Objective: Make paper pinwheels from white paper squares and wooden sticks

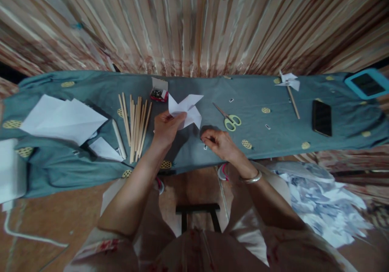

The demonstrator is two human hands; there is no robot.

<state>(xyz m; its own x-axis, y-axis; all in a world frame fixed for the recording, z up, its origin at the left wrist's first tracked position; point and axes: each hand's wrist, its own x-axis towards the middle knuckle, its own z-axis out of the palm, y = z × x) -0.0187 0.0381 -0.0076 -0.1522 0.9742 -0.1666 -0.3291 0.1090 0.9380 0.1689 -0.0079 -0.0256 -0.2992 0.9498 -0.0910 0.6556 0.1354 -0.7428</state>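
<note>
A white paper pinwheel [192, 111] is pinched at its middle by my left hand [167, 128], thumb on top, above the cloth. Just right of it, my right hand [219, 143] is closed, thumb against fingertips, low over the table; whatever it may grip is too small to make out. Behind the left hand stands an open small box [159, 90] of metal pins. Several wooden sticks [138, 122] lie in a bunch left of that hand. Scissors with light green handles [231, 122] rest beyond my right hand.
Folded white paper sheets [60, 118] and a white pen-like stick [119, 139] lie at left. A pinwheel on a stick [290, 86], a black phone [322, 118] and a blue-framed device [367, 83] are at right. Paper scraps [325, 203] fill a bag on the floor.
</note>
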